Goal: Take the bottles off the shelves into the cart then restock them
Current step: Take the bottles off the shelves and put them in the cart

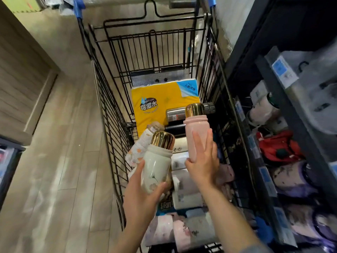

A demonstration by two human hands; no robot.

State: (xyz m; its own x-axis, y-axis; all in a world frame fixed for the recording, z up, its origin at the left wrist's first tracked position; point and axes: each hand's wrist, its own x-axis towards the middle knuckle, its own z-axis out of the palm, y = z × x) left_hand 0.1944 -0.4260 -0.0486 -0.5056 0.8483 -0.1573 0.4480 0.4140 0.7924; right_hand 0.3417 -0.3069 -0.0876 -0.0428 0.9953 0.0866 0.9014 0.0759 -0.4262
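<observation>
My left hand (pixel 144 194) grips a white bottle (pixel 157 161) with a gold cap, tilted over the black wire cart (pixel 109 114). My right hand (pixel 202 165) holds a pink bottle (pixel 196 128) with a gold cap upright above the cart, fingers stretched along its side and thumb under its base. Inside the cart lie a steel bottle (pixel 182 112), a black bottle (pixel 175 128) and a floral white bottle (pixel 144 143). The dark shelves (pixel 291 114) on the right hold more bottles and goods.
A yellow tissue pack (pixel 160 99) lies deep in the cart, with paper rolls (pixel 184 183) and pink packs (pixel 164 230) nearer me. Blue price labels (pixel 280 68) line the shelf edges. Wood-look floor (pixel 60 161) runs on the left beside a low counter.
</observation>
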